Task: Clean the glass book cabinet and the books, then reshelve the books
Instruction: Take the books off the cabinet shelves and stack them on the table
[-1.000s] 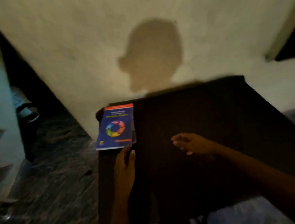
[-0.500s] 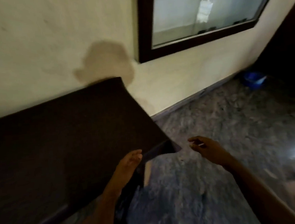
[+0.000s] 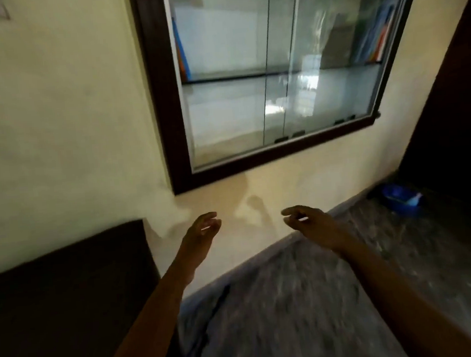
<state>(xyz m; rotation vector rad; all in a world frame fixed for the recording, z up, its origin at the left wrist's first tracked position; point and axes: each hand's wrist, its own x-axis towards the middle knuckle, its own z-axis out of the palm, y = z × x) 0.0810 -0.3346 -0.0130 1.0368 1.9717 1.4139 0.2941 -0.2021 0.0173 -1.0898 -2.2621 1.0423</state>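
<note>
We see both our hands held out empty at the frame's centre, left hand point(image 3: 203, 231) and right hand point(image 3: 306, 220), fingers loosely spread and holding nothing. The glass cabinet point(image 3: 271, 71) fills the upper right, panes shut, a few books point(image 3: 373, 40) inside. Free hands likely suit sliding the glass.

Cream wall point(image 3: 55, 122), grey marbled floor point(image 3: 294, 300), dark table point(image 3: 55, 305).
</note>
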